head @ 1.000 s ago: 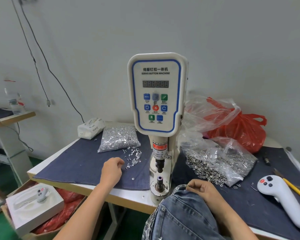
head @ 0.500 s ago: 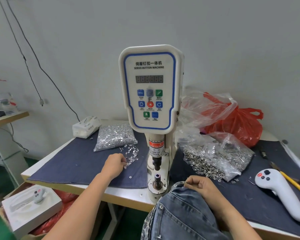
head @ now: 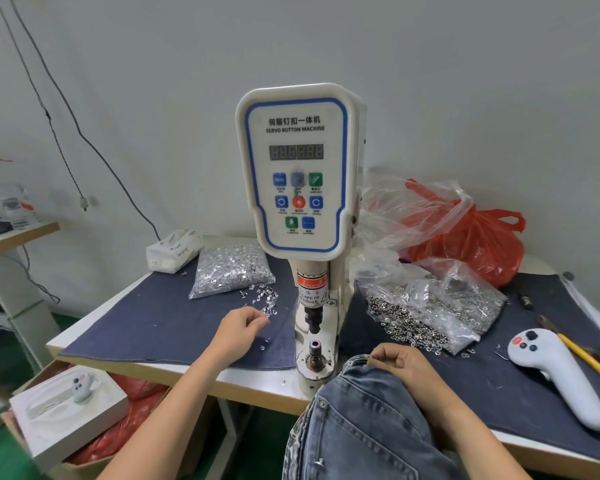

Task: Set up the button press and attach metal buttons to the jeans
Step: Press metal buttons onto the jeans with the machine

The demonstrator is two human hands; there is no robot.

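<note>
Left hand (head: 238, 332) now at the loose studs (head: 264, 298), fingertips newly pinched at one.

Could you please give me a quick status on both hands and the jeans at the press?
Left hand picking at loose studs. Right hand grips jeans waistband beside lower die. Die bare, nothing in the way.

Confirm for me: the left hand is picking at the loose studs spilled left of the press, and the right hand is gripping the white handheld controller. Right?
Not quite. The head view shows the right hand pinching the jeans waistband beside the press; the white controller lies untouched on the cloth. The left hand is indeed at the loose studs.
</note>
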